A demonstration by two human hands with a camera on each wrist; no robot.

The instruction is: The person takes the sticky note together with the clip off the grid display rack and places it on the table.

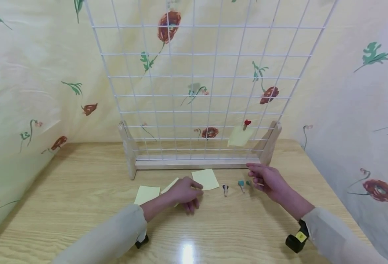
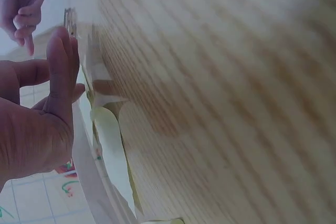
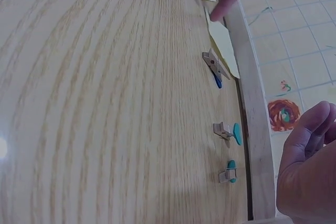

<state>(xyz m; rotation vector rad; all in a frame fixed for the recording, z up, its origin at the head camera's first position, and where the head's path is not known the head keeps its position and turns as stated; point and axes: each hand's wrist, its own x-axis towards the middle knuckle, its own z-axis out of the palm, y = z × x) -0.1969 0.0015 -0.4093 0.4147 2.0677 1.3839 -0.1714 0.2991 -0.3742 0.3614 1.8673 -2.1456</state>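
My left hand [image 1: 184, 192] is over the sheets on the table, its fingers loose. Its index fingertip is at the left edge of a pale yellow paper note [image 1: 207, 179]; I cannot tell whether they touch. Another note [image 1: 147, 193] lies left of this hand, and a third [image 1: 170, 186] is partly hidden under it. My right hand [image 1: 267, 180] hovers with loosely bent fingers and holds nothing. Beside it lie three small wooden clothespins: one with a dark blue top [image 3: 214, 67], one with a teal top [image 3: 227, 131], one with a green top [image 3: 229, 172].
A white wire grid [image 1: 194, 96] stands behind in a wooden base [image 1: 194, 164]. On its lower right, a red heart clothespin [image 1: 247, 124] holds a yellow note [image 1: 239, 137]. Flower-patterned cloth [image 1: 28, 84] surrounds the wooden table [image 1: 81, 190].
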